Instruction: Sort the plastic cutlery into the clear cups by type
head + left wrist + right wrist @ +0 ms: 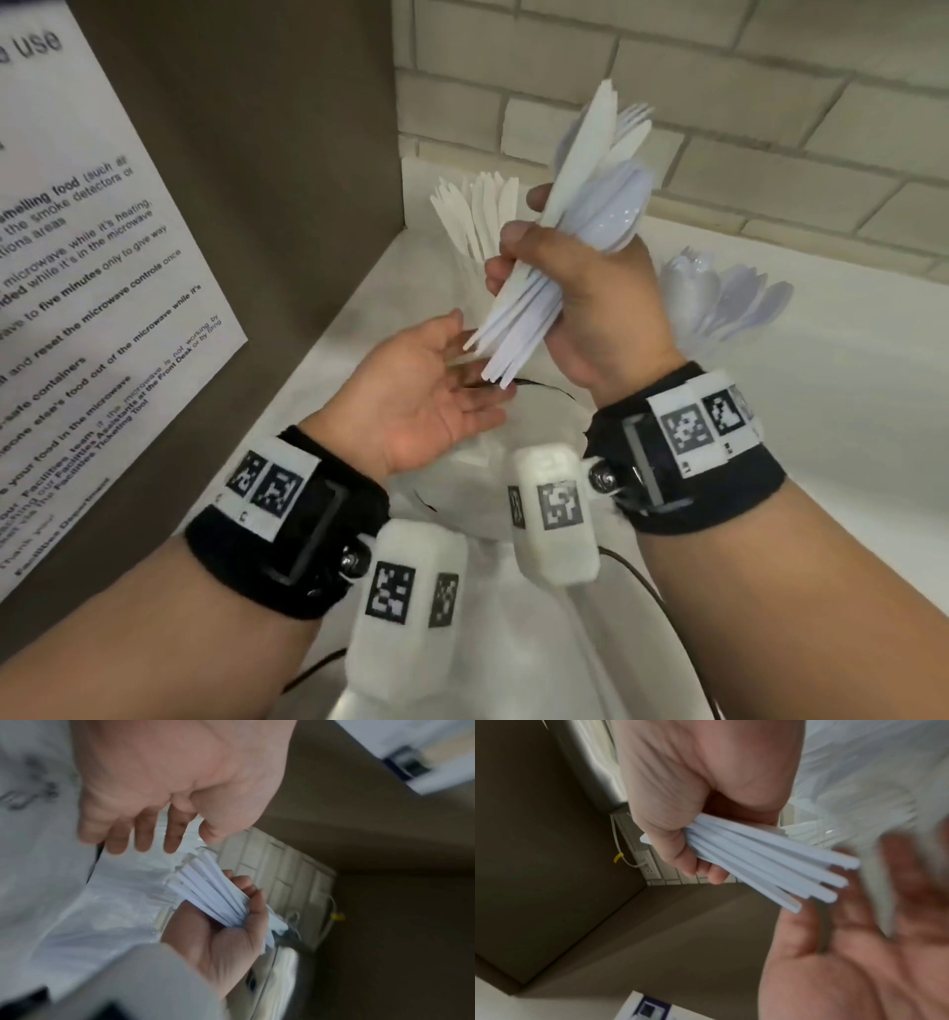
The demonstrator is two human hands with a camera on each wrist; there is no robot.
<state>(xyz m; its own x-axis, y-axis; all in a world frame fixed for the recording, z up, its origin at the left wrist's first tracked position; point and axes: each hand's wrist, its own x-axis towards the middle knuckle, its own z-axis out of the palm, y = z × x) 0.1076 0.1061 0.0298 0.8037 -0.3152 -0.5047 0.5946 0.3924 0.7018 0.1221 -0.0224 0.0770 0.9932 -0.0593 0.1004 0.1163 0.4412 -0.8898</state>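
Note:
My right hand [580,288] grips a mixed bundle of white plastic cutlery [575,221] at mid-length: knives, forks and spoons point up, handles fan down. In the right wrist view the fingers curl round the bundle's handles [765,862]. My left hand [426,390] lies palm up just below the handle ends, fingers relaxed and holding nothing; the left wrist view shows the same bundle [213,892] beyond its fingertips [144,839]. A cup of knives [477,221] stands behind the hands, its clear wall hidden. A cup of spoons [729,303] stands to the right, its wall washed out.
A white counter [821,437] runs under the hands, with a brick wall [719,103] behind. A brown panel [246,154] with a printed notice [92,267] closes the left side. Black cables [631,570] trail near my wrists.

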